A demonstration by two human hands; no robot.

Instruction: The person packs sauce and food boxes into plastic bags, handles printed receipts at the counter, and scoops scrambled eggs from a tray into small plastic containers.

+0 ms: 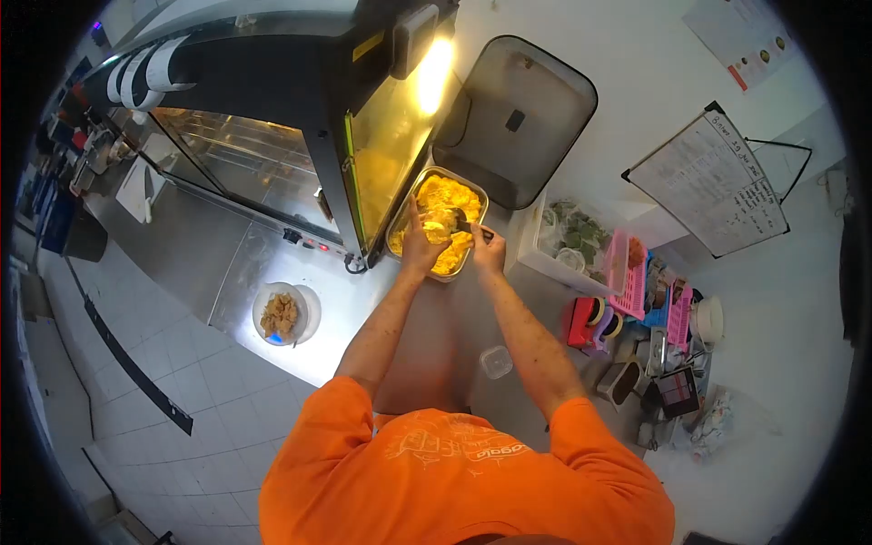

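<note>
A metal tray (481, 196) of yellow, mash-like food (447, 193) sits on the counter beside the lit cabinet. Over the tray, my left hand (421, 249) is closed around what looks like a small clear tub (437, 229) with yellow food in it. My right hand (489, 252) grips the dark handle of a spoon (465, 223), whose end meets the food near the tub; its bowl is mostly hidden. A square clear lid (496, 361) lies on the counter near my right forearm.
The glass-sided warming cabinet (331, 182) rises on the left. A bowl of brown food (281, 313) stands at the counter's front left. Behind the tray leans a large dark lid (522, 118). A white bin of bagged greens (572, 238) and pink baskets (679, 313) crowd the right.
</note>
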